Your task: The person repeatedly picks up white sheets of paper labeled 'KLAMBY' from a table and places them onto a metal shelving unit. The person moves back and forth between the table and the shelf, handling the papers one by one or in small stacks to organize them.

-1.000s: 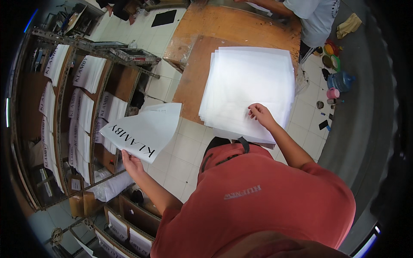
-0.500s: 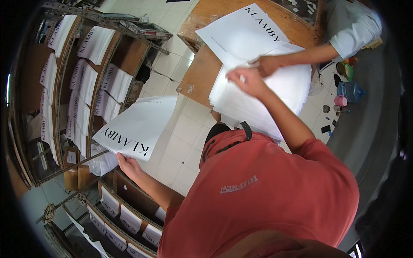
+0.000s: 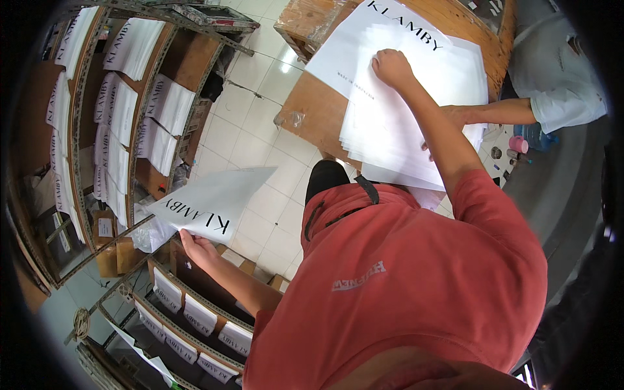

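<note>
The left hand (image 3: 195, 246) pinches the lower edge of a single white sheet (image 3: 211, 203), thumb on top and fingers beneath, so the sheet fans up and away from the grip toward the tiled floor (image 3: 250, 130). The sheet is thin, glossy and slightly curved, with a line of black lettering along the edge nearest the fingers.

The right hand (image 3: 392, 67) lies with curled fingers pressed down on the top sheet of a stack of white sheets (image 3: 403, 110) on the wooden table (image 3: 312, 110); whether it grips a sheet or only presses on it cannot be told. That top sheet is turned askew on the pile and carries large black lettering just beyond the knuckles. The stack holds many sheets, too many to count, their edges stepped on the near side.

Two hands of the wearer show, one sheet in the air, one stack. A second person's hand (image 3: 455, 117) rests on the stack just beside the right forearm, coming from a pale blue sleeve (image 3: 559, 97).

Beyond the left-hand grip stand metal shelves (image 3: 130, 130) packed with more white sheets in bundles; below it, further racks hold small white packets. A plastic wrapper (image 3: 292, 119) lies on the table edge.
</note>
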The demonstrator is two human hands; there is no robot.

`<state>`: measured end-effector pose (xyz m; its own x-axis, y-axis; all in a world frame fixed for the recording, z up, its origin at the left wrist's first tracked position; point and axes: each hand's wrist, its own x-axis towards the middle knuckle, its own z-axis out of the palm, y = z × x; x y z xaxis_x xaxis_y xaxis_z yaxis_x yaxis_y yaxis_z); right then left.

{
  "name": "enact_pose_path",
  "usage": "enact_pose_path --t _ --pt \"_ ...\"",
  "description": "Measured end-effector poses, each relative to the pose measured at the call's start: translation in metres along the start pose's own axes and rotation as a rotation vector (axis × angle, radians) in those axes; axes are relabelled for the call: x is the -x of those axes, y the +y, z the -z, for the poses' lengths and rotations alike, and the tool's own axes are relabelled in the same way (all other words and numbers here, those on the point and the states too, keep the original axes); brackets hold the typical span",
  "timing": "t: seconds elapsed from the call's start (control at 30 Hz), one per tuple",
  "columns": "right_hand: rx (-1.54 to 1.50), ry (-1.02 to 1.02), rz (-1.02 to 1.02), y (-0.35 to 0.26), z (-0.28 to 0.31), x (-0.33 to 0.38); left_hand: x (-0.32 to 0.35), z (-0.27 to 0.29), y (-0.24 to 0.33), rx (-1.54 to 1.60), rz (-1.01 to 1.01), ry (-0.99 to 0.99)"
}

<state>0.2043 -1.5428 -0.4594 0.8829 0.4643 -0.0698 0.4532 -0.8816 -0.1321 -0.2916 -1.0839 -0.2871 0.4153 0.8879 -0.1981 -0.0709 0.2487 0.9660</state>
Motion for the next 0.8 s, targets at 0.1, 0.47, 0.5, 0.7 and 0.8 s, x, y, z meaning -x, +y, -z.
enact_pose_path --t 0.1,0.47,0.5,0.7,0.8 --pt "-0.045 0.255 0.021 -0.022 0.012 -0.024 -0.044 -0.01 -0.007 -0.019 -0.008 0.058" --pt "-0.041 0.167 -0.251 -0.05 0.0 -0.101 -0.287 -0.117 -0.016 -0.046 0.066 -0.225" --pt "-0.031 0.177 -0.29 -0.052 -0.006 -0.1 -0.297 -0.143 -0.016 -0.052 0.091 -0.161" --pt "0.158 -0.028 -0.253 -0.107 0.005 -0.076 -0.368 -0.217 -0.031 -0.069 0.111 -0.29" --pt "0.15 0.163 -0.119 -0.14 -0.004 -0.035 -0.385 -0.245 -0.032 -0.05 0.13 -0.334"
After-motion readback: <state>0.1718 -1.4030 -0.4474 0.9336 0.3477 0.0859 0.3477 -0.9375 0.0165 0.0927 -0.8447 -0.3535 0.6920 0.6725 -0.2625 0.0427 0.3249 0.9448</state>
